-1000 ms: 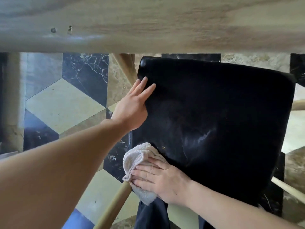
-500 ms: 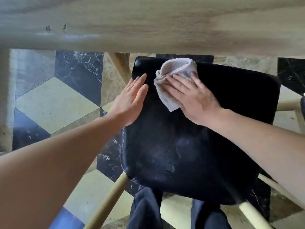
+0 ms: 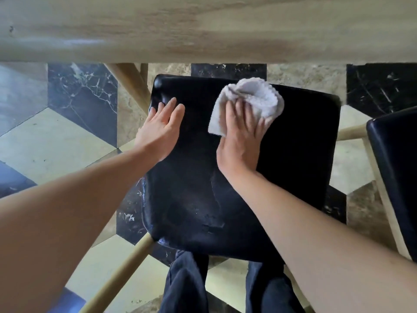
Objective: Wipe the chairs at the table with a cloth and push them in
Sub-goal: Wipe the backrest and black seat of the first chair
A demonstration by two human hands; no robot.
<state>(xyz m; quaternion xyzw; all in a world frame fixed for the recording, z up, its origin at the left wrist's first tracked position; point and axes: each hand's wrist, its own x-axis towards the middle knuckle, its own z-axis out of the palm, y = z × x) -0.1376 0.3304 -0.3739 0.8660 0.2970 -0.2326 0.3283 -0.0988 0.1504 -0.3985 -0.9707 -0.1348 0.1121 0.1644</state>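
Observation:
A chair with a black padded seat (image 3: 300,159) and pale wooden legs stands below me, its far edge close to the table edge. My right hand (image 3: 241,141) presses a bunched white cloth (image 3: 255,100) onto the far middle of the seat. My left hand (image 3: 161,129) lies flat, fingers together, on the seat's far left part, holding nothing. Faint streaks show on the near half of the seat.
The light wooden table (image 3: 203,28) fills the top of the view. A second black chair seat (image 3: 397,177) stands at the right edge. Wooden table legs (image 3: 129,84) slant down at the left. The floor (image 3: 56,136) is patterned marble tile. My dark trouser legs (image 3: 187,283) are below.
My right hand swept the cloth from the seat's near left corner up to its far edge, then a little rightward. My left hand stayed flat on the left side.

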